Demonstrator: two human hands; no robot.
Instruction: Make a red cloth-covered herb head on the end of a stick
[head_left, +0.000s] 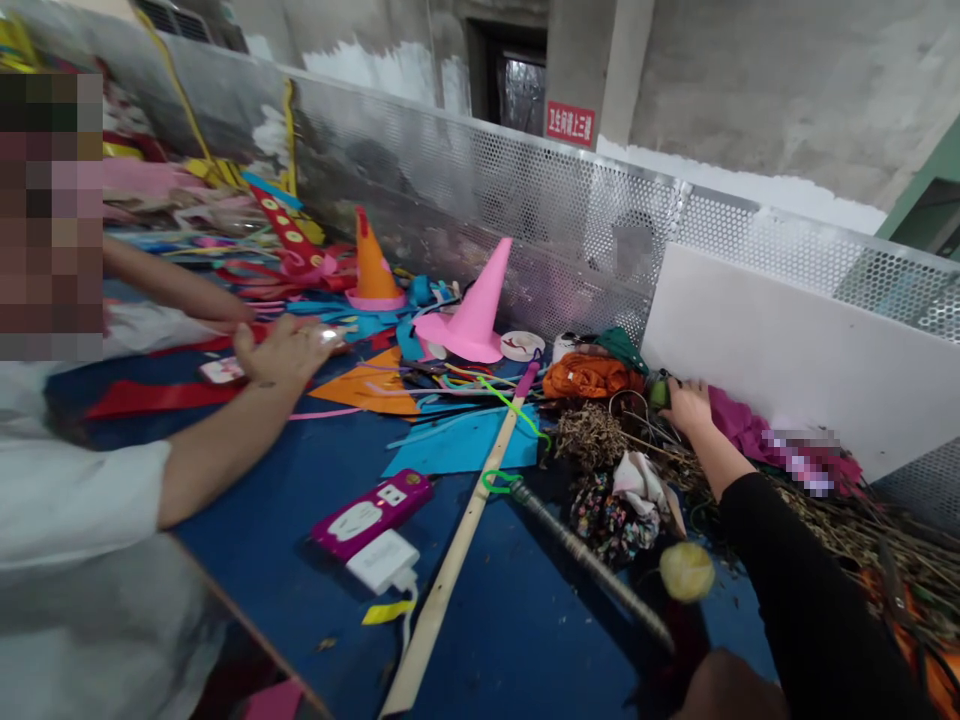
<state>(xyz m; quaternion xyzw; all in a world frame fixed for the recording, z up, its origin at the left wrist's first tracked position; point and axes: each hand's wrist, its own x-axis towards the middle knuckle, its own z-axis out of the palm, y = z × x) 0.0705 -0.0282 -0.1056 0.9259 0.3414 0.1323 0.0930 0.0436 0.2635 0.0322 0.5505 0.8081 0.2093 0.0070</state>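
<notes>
My right hand (pixel 686 405), in a black sleeve, reaches over the pile at the board's foot. Its fingers are bent around a small green roll (pixel 659 391), partly hidden by the hand. My left hand (pixel 726 688) is low at the bottom edge, blurred and mostly cut off, its fingers not readable. Close to it lies the lower end of a cord-wrapped stick (pixel 592 565) with a green loop at its top. A pale yellow ball (pixel 686 572) is between my hands. Left of my right hand are an orange cloth bundle (pixel 589 376) and dried plants (pixel 591 436).
A co-worker's hand (pixel 289 350) rests over the table's left part. Felt cone hats, one pink (pixel 476 315), stand along the perforated metal screen (pixel 480 190). A wooden stick (pixel 461 550) and purple power strip (pixel 373 512) lie on the blue table. A white board (pixel 795 350) leans right.
</notes>
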